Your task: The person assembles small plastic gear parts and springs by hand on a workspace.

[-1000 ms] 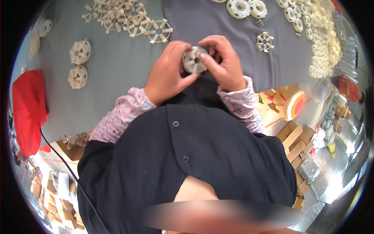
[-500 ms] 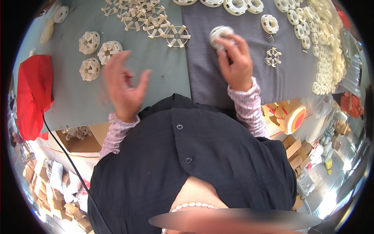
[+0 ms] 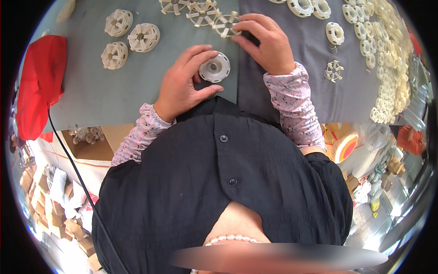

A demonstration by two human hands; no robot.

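Note:
My left hand (image 3: 185, 81) curls round a white round plastic housing (image 3: 215, 67) that lies on the cloth with its hollow side up. Its fingertips rest on the upper rim, and the thumb is close to the lower rim. Farther off, my right hand (image 3: 269, 43) pinches the edge of a cream spoked plastic ring (image 3: 226, 26) between thumb and fingers. That ring lies beside another spoked ring (image 3: 202, 13), partly overlapping it. Three discs with spoked rings fitted in them sit to the left, among them a larger-looking disc (image 3: 144, 38).
On the dark grey cloth at right are a white ring (image 3: 335, 33), a coil spring (image 3: 333, 49) and a loose spoked ring (image 3: 334, 71). Many small cream rings (image 3: 388, 77) pile up along the right edge. A red cloth bag (image 3: 42, 84) with a black cable hangs at left.
My right hand has left the white housing and moved to the spoked ring. My left hand has come right, from beside the finished discs to the housing. The whole view has shifted.

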